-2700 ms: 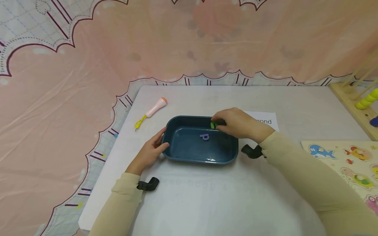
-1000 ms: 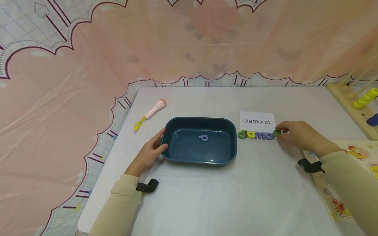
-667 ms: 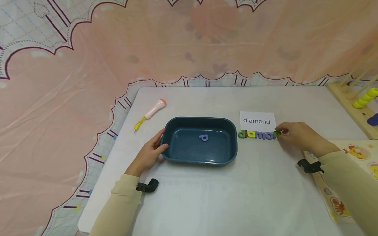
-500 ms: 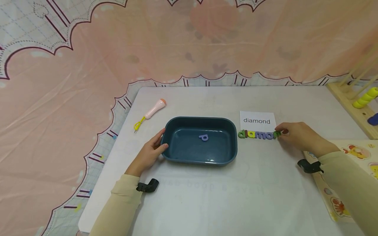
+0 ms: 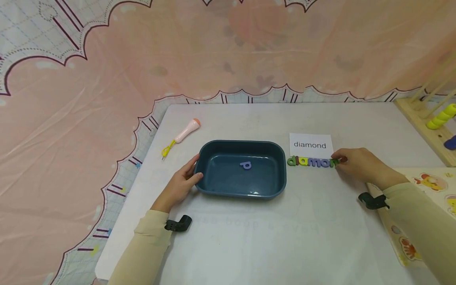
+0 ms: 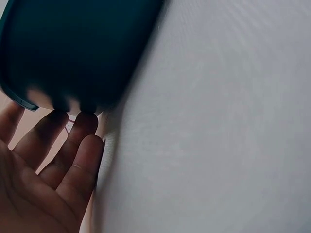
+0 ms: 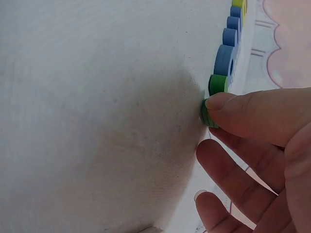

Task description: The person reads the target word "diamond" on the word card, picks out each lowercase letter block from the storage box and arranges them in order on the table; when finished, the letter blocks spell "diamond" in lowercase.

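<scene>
At the left end of a dark teal tray (image 5: 242,190), my left hand (image 5: 178,186) holds the rim, thumb tip over it and fingers against the outer wall. In the left wrist view those fingers (image 6: 80,160) touch the tray's wall (image 6: 82,53). One purple letter (image 5: 246,165) lies turned on its side inside the tray. My right hand (image 5: 363,164) pinches a green letter n (image 5: 333,162) at the right end of a row of coloured letters (image 5: 308,162). Right beside the n stands the blue-purple letter o (image 7: 224,60); my thumb covers part of the n.
A white card (image 5: 310,145) printed "diamond" lies just behind the row. A pink-handled tool (image 5: 188,130) with a yellow tip is at the back left. On the right are an animal puzzle board (image 5: 395,237), partly under my right sleeve, and a wooden bead frame (image 5: 420,130).
My right hand has carried the green letter out of the tray to the row's right end, uncovering the card, then lowered it beside the o. My left hand stays at the tray.
</scene>
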Available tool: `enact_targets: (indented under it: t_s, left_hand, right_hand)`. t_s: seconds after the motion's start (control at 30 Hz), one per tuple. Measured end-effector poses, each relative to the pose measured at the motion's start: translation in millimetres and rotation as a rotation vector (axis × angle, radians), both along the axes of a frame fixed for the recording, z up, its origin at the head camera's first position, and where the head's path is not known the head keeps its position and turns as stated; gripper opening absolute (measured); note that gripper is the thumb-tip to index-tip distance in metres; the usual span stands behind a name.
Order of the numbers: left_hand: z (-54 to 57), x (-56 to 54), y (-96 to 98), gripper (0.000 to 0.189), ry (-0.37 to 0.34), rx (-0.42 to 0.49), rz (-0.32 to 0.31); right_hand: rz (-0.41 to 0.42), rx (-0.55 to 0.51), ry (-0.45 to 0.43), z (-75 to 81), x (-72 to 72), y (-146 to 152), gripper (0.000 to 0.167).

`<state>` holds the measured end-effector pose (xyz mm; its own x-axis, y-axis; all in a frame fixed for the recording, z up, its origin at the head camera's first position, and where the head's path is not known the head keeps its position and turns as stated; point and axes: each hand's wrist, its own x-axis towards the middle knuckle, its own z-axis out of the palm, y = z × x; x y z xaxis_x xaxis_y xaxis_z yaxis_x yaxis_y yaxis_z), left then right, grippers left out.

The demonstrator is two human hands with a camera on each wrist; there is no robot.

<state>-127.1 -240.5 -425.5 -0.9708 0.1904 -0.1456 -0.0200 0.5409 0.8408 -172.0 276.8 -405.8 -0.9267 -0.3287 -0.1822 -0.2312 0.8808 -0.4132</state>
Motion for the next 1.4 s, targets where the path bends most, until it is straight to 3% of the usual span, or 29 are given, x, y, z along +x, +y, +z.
enact_targets:
  t_s: [1.0,1.4]
  left_hand:
    - [1.0,-0.7,-0.3,0.065,0.003,0.011,0.004]
    - [-2.6,-1.2,-1.0,0.065,-0.001,0.022,0.007]
  right_hand:
    - [-0.016,0.001,0.007,6.1,0.1,-2.0,0.035]
    - [-0.012,-0.003,0.006,1.6,1.9,-4.3,0.031]
